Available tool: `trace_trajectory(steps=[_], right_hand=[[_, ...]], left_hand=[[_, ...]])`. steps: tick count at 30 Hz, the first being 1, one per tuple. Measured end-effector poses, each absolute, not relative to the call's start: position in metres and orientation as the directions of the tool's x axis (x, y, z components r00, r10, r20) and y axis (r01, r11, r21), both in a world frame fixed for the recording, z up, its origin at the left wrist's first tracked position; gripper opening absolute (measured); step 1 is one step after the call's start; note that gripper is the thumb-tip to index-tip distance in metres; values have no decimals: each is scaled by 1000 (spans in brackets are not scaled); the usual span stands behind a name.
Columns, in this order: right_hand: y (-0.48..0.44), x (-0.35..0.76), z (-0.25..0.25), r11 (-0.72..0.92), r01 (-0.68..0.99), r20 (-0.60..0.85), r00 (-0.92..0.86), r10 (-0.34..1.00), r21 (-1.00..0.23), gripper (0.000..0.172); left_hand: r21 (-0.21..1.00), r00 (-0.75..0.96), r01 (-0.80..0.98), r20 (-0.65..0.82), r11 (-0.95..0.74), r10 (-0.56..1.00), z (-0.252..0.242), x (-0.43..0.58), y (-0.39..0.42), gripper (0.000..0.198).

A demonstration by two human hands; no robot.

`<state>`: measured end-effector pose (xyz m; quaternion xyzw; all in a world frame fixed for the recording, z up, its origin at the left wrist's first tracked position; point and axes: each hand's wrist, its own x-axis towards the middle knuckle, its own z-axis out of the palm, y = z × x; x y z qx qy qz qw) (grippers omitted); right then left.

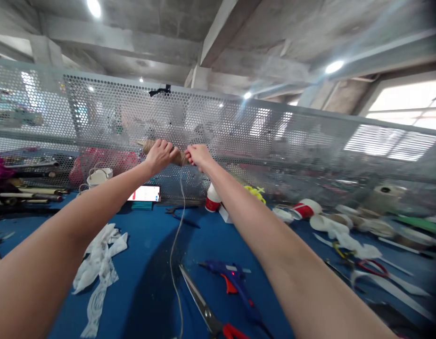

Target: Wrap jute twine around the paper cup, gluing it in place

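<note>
Both arms reach forward, away from me, over the blue table (147, 282). My left hand (161, 156) is wrapped over a spool of brown twine (149, 146), held up in front of the perforated metal panel. Close beside it, at the spool's right end, my right hand (199, 157) is closed with the fingertips pinched at the twine. From there a loose twine strand (173, 254) hangs down and trails over the table to the near edge of the view. What exactly lies between the right fingertips is too small to see.
Below my hands lie open scissors (200, 301) and a blue glue gun (235, 278). White lace (101, 263) lies at left, behind it a lit phone (146, 193). Rolls, ribbons and tools crowd the right side. The perforated panel (239, 122) bounds the table's back.
</note>
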<state>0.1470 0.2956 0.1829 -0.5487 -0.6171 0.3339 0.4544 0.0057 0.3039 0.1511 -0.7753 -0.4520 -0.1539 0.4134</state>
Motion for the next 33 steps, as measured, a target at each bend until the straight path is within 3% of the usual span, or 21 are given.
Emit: trace_trajectory(steps=[4,8,12,18,22,29,33], right_hand=[[295,137,205,273,422,290,-26,957,-864,30],[272,124,187,360,448,350,-109,930,-818,28],[249,118,138,322,493,269,-176,947,-808,20],[255,127,97,215,516,168,-137,976,-829,30],[267,137,99,219,510,202,-90,975,-832,30],[262,132,139,336,408,346,-52,937,-849,24],[249,118,139,317,374,284,-143,948,-872,24]], left_hand=[[-488,540,834,622,-259,567,150,8,300,36],[-425,472,876,653,-229,593,152,5,303,31],[-383,433,897,668,-220,605,152,8,306,24],[-350,385,918,664,-188,641,150,17,307,26],[-380,434,895,613,-235,660,149,2,310,47],[-397,452,884,594,-246,665,152,-14,315,29],[-307,339,937,682,-167,648,157,3,317,35]])
